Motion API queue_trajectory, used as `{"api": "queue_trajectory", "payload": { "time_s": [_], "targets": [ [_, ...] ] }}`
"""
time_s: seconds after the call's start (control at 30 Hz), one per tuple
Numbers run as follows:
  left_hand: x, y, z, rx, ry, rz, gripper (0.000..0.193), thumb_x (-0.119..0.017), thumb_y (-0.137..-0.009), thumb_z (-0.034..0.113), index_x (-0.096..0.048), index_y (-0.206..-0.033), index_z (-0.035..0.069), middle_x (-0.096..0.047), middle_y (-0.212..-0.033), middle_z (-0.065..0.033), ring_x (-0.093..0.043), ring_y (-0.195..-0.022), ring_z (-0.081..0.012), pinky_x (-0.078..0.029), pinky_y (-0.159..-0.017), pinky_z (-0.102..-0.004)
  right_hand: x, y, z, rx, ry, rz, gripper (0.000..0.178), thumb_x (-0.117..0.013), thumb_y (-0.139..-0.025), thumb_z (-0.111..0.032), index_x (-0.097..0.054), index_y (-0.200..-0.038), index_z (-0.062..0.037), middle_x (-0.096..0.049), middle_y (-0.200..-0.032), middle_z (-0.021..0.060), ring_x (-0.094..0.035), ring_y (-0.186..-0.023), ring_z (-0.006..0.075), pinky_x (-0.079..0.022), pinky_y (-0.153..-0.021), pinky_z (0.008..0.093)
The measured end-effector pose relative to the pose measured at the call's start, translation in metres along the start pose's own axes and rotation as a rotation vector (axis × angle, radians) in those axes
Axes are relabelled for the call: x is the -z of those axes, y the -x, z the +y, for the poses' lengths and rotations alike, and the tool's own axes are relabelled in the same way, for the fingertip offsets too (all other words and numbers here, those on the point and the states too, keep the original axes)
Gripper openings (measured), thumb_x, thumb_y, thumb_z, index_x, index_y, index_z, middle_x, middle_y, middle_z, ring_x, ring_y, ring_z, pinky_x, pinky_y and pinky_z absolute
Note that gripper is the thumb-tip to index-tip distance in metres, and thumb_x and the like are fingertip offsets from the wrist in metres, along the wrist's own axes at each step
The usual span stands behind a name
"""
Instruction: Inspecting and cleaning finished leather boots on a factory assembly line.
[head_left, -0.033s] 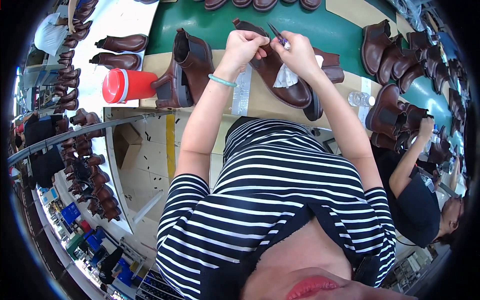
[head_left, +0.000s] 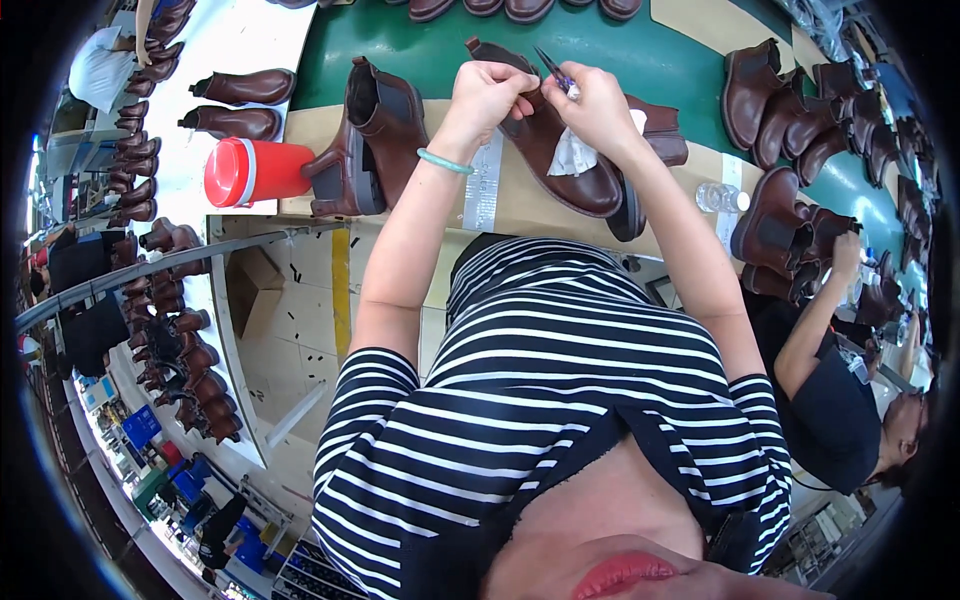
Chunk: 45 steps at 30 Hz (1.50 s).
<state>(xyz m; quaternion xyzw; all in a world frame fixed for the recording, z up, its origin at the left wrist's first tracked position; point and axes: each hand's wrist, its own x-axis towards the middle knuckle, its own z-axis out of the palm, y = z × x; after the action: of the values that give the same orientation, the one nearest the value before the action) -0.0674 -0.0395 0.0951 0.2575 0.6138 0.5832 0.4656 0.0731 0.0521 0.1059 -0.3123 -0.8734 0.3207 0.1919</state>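
A brown ankle boot (head_left: 575,188) lies in front of me with its toe toward me. My left hand (head_left: 488,98), a pale green bangle above its wrist, is pinched closed over the boot's upper; whatever is between its fingertips is too small to make out. My right hand (head_left: 600,108) grips a slim dark pointed tool (head_left: 550,64), which looks like tweezers or thread snips, with its tip pointing away from me. A crumpled white cloth (head_left: 572,156) hangs under that hand against the boot. Another brown boot (head_left: 663,133) lies partly behind my right hand.
Left of my arms, two brown boots (head_left: 388,125) stand by a red jug (head_left: 258,170). A clear plastic bottle (head_left: 715,198) lies right of my forearm on the cardboard-covered bench edge (head_left: 430,218). More boots (head_left: 755,105) line the green tabletop, and a co-worker's arm (head_left: 815,310) reaches in at right.
The co-worker's hand at the right has shifted slightly to the left. My own hands, the tool and the boot show no visible movement.
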Motion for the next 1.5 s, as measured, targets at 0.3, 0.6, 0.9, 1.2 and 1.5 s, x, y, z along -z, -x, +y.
{"api": "queue_trajectory", "payload": {
  "time_s": [0.3,0.6,0.9,1.2,1.5],
  "targets": [
    [-0.002,-0.004,-0.013,-0.001,-0.013,0.0,0.01,-0.068,-0.079,0.005,-0.069,-0.073,-0.003,-0.063,-0.06,-0.0061,-0.056,-0.045,-0.0092,-0.043,-0.042,-0.0211,0.046,0.021,0.031,-0.344,-0.675,-0.126,0.013,-0.065,-0.085,-0.012,-0.067,-0.092,-0.0014,-0.056,-0.068,-0.0026,-0.047,-0.058,0.0045,-0.036,-0.05,0.0217],
    [0.011,-0.009,-0.022,0.06,-0.059,-0.007,0.009,-0.068,-0.081,0.008,-0.069,-0.078,0.0,-0.062,-0.061,-0.0029,-0.054,-0.048,-0.007,-0.04,-0.044,-0.0193,0.063,0.165,0.162,-0.571,-0.045,0.228,0.038,-0.061,-0.081,-0.017,-0.061,-0.11,0.0076,-0.066,-0.078,0.0153,-0.062,-0.073,0.0179,-0.048,-0.067,0.035],
    [0.007,-0.023,-0.022,0.079,-0.141,-0.056,0.01,-0.068,-0.084,0.011,-0.069,-0.08,0.003,-0.06,-0.061,-0.0002,-0.051,-0.051,-0.0058,-0.038,-0.048,-0.0192,-0.001,0.235,0.214,-0.995,0.141,0.181,0.048,-0.057,-0.08,-0.015,-0.055,-0.125,0.0016,-0.064,-0.098,0.029,-0.063,-0.094,0.041,-0.049,-0.083,0.0448],
    [0.001,-0.029,-0.031,0.023,-0.373,-0.007,0.009,-0.066,-0.086,0.009,-0.068,-0.083,0.001,-0.059,-0.064,-0.0007,-0.053,-0.054,-0.0072,-0.04,-0.051,-0.0211,0.023,0.236,0.185,-0.67,0.189,0.396,0.043,-0.057,-0.078,-0.004,-0.061,-0.12,-0.0061,-0.059,-0.111,0.0189,-0.061,-0.1,0.0317,-0.049,-0.084,0.0398],
    [-0.01,-0.026,-0.052,-0.312,-0.502,-0.142,0.027,-0.078,-0.07,0.001,-0.062,-0.093,-0.002,-0.051,-0.071,-0.0004,-0.051,-0.063,-0.0078,-0.044,-0.057,-0.0212,0.013,0.228,0.162,-0.991,-1.031,-0.135,0.023,-0.061,-0.091,-0.021,-0.065,-0.094,0.0011,-0.067,-0.078,0.0114,-0.045,-0.042,0.0085,-0.033,-0.038,0.0206]
  ]
}}
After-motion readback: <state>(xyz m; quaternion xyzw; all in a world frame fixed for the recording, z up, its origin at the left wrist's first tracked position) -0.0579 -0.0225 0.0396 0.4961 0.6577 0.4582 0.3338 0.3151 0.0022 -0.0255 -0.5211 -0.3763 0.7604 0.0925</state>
